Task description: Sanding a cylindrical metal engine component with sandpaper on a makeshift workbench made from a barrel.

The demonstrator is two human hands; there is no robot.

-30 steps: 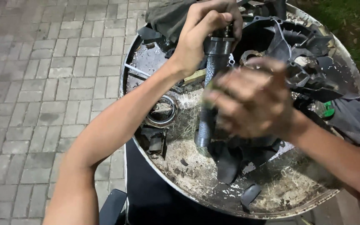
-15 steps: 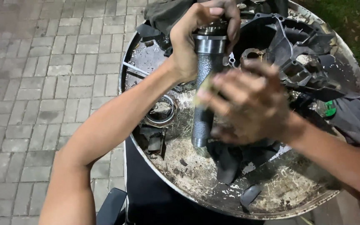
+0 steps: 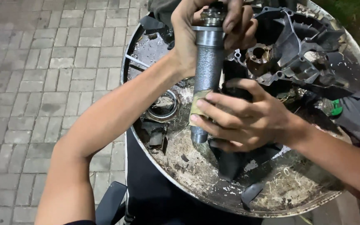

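Metal shaft (image 3: pixel 207 71) raised higher than before, left hand (image 3: pixel 196 35) grip closed on top, right hand (image 3: pixel 246 116) clasping its lower end

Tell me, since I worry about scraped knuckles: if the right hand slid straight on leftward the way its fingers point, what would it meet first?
Probably the metal ring lying in the round tray, just past the grey tube that the right hand wraps. The ring may lie lower; depth is unclear.
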